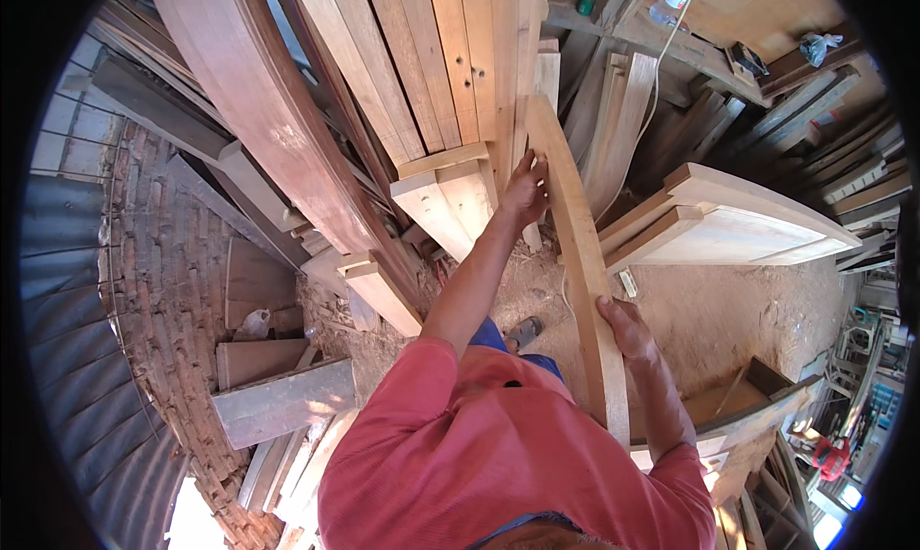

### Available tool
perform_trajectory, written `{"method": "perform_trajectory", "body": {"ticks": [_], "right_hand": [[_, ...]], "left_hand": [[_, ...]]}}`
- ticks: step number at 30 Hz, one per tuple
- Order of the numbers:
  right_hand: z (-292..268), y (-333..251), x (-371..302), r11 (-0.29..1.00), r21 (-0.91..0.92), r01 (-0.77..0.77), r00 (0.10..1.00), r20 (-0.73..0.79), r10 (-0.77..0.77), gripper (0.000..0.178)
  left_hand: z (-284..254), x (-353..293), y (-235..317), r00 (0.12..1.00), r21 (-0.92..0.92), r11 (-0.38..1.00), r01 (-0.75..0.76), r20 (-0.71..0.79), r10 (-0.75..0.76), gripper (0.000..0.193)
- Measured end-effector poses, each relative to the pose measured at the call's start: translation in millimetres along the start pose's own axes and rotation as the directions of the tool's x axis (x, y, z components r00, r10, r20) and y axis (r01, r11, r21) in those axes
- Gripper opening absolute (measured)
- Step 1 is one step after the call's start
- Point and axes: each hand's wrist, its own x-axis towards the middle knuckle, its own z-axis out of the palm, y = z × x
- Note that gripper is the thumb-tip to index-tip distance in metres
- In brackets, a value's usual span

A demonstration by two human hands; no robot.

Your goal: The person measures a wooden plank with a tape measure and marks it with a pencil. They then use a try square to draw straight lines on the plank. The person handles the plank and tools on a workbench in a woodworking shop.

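Observation:
A long, pale wooden board [577, 239] runs from in front of my body to the far side, beside a stack of planks. My left hand [527, 188] grips its left edge near the far end, with the fingers curled. Closer to me, my right hand [630, 330] holds the right edge, the thumb lying at the board's face and the other fingers hidden beneath. The near end of the board reaches down beside my red shirt [498, 454].
Planks [431, 61] lie stacked ahead, next to a broad reddish board [273, 119]. Pale panels [738, 219] stand to the right on the dirt floor [738, 301]. A wooden trough-like frame [757, 406] sits at lower right. A brick wall [158, 263] rises at left.

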Motion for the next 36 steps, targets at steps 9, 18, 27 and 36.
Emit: {"method": "perform_trajectory", "body": {"ticks": [9,18,27,36], "right_hand": [[25,25,-1,0.995,0.084,0.048,0.999,-0.015,-0.047,0.058],[3,66,5,0.998,0.033,0.057,0.995,-0.084,-0.054,0.056],[20,60,3,0.998,-0.048,0.049,0.987,-0.147,-0.056,0.059],[22,61,5,0.999,-0.008,0.043,0.991,-0.127,-0.044,0.058]], "left_hand": [[-36,70,0,0.974,-0.292,0.949,-0.116,0.152,0.166,0.057],[-39,78,-14,0.95,-0.494,0.863,-0.102,0.21,0.232,0.066],[-35,76,-9,0.958,-0.539,0.838,-0.087,0.185,0.218,0.074],[-38,78,-12,0.962,-0.525,0.847,-0.081,0.181,0.204,0.072]]}}
